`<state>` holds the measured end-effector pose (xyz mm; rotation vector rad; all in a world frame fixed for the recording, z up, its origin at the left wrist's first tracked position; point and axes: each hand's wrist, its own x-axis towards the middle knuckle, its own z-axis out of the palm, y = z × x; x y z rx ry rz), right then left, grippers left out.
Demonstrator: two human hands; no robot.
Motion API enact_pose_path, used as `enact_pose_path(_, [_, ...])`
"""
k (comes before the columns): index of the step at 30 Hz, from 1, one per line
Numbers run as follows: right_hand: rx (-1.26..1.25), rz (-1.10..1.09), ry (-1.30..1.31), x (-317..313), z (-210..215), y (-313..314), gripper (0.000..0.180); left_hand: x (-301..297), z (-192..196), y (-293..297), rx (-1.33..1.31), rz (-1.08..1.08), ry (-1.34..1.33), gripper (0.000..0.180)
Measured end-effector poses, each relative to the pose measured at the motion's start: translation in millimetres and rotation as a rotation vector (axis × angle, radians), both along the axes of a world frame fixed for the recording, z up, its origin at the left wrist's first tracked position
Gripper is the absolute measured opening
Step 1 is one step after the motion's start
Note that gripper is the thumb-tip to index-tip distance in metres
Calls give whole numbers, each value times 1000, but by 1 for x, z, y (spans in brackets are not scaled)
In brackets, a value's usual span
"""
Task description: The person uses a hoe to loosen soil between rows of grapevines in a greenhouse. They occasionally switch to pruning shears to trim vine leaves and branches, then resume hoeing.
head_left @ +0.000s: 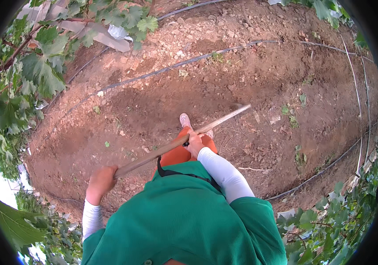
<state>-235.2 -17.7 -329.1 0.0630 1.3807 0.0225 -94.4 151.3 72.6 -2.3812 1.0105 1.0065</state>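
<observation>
A hoe [153,154] with a long wooden handle slants across in front of me, from the lower left up to the right. My left hand [101,180] is closed round the handle's near end, out to the left of my body. Farther along, my right hand [194,143] grips the handle around its middle, above my orange trousers [175,155]. The far end of the tool is over the brown soil [259,132], where its head is thin and blurred. Whether it touches the ground I cannot tell.
A dark drip hose [171,67] crosses the soil ahead, and another hose [326,170] runs at the right. Pale lines [356,97] stretch along the right side. Leafy vines [43,73] hang at the left, with more vines [330,225] at the lower right. Small weeds [293,119] dot the soil.
</observation>
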Motion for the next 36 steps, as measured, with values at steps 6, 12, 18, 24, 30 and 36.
enact_pose_path(6, [55, 151, -48, 45, 53, 43, 48, 3, 51, 43, 48, 158, -49, 15])
enact_pose_path(12, [70, 265, -219, 91, 83, 56, 44, 25, 104, 36, 48, 299, -107, 20])
enact_pose_path(18, [-178, 176, -108, 97, 99, 9, 89, 59, 59, 53, -79, 224, 7, 23])
enact_pose_path(24, [-473, 46, 131, 22, -1, -61, 101, 42, -92, 48, -295, 112, 245, 21])
enact_pose_path(30, [-413, 83, 179, 44, 25, 9, 99, 83, -115, 109, -269, 53, 247, 18])
enact_pose_path(36, [-346, 24, 110, 151, -96, 204, 103, 156, -22, 171, 46, -67, 56, 18])
